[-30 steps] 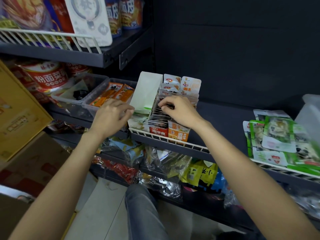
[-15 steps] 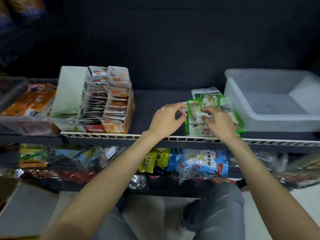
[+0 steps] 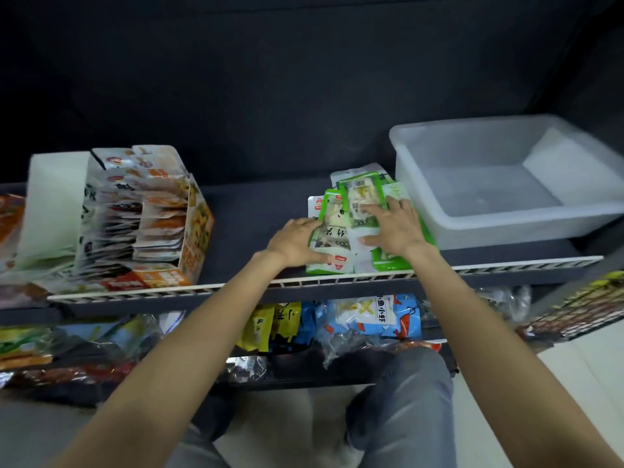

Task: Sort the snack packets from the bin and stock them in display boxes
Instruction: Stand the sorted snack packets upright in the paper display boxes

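Dark shop shelving [image 3: 256, 214] holds a loose pile of green-and-white snack packets [image 3: 341, 231] beside an empty translucent plastic bin [image 3: 506, 184]. Left hand [image 3: 297, 243] cups the pile's edge, fingers curled; right hand [image 3: 393, 224] presses flat on top, fingers spread, gripping nothing. Stocked cardboard display box [image 3: 194, 231] stands well to the left.

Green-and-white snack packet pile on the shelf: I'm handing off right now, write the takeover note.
Left hand: flat against the left side of the loose pile of green-and-white foil snack packets, thumb at its front edge; not gripping.
Right hand: palm down on top of the pile, fingers spread.
The pile lies on the dark shelf, just left of the translucent plastic bin, which looks empty.
Done: the orange cardboard display box at the left holds rows of upright packets.
Left: gather and sort the green pile, then stock it. No box for it is visible.
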